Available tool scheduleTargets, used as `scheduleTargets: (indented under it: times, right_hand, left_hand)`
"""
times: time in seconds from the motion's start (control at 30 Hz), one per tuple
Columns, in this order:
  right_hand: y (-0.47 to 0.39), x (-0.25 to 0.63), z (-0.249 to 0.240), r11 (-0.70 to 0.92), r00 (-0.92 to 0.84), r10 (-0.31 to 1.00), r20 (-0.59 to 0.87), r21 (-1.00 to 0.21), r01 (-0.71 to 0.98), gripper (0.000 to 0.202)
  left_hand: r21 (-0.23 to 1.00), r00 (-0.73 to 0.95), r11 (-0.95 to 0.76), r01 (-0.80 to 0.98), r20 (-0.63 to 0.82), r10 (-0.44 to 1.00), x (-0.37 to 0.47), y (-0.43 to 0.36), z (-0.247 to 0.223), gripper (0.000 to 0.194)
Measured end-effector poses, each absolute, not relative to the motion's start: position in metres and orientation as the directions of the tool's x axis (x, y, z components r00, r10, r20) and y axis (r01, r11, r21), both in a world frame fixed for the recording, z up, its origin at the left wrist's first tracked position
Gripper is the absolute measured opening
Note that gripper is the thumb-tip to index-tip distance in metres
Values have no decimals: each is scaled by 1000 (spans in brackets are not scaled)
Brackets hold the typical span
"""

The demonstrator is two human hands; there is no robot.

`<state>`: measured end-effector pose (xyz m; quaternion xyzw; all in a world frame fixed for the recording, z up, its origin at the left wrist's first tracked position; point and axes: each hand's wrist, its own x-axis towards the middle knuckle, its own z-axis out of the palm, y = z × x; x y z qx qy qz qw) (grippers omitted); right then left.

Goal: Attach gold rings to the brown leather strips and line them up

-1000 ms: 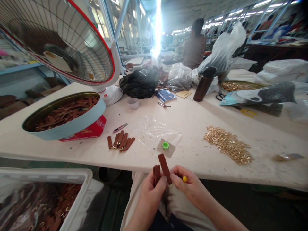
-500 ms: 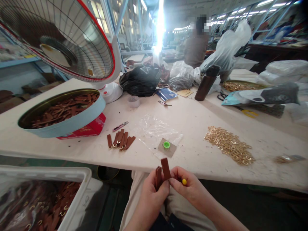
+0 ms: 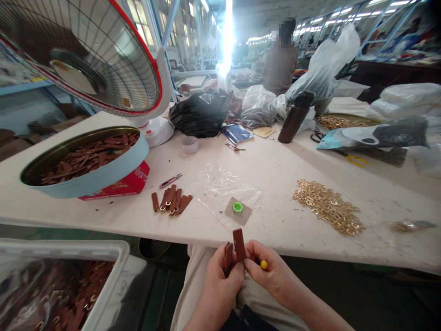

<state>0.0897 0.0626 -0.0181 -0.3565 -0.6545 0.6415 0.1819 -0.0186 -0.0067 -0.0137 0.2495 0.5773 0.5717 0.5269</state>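
My left hand (image 3: 222,280) is closed around brown leather strips (image 3: 228,258) in front of the table edge. Another brown strip (image 3: 239,243) stands upright between my two hands, its lower end at my left fingers and right fingertips. My right hand (image 3: 263,266) is closed, and a tool's yellow end (image 3: 263,265) pokes out between its fingers; the rest of the tool is hidden. Just beyond the hands, a green cap (image 3: 237,207) sits on a grey square piece (image 3: 246,214). To the left lies a small pile of strips with gold rings (image 3: 171,201).
Gold rings (image 3: 327,207) are heaped on the right of the table (image 3: 275,197). At left are a tin of strips (image 3: 99,172), a fan (image 3: 161,92), pink snips (image 3: 171,180) and a white bin (image 3: 126,250). A dark bottle (image 3: 295,118) stands farther back.
The view has shifted slightly. The upright strip has turned a little between my fingers, and both hands keep their hold.
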Motion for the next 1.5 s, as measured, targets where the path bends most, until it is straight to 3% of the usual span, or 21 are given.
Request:
scheduleTargets:
  times: [0.63,1.1,1.5]
  right_hand:
    - [54,91,-32,-213,-640,722,-262,-965,154,12]
    - [49,101,-18,-141,-651,739,-174,-985,103,14]
    - [48,99,-18,-138,-640,746,-184,-983,121,14]
  left_hand:
    - [910,-344,258,-324,-367,864,-12,-6,-9,14]
    - [921,-359,262,-288,-358,862,-9,-16,1,11]
    - [936,-374,243,-254,-327,868,-17,-18,-7,13]
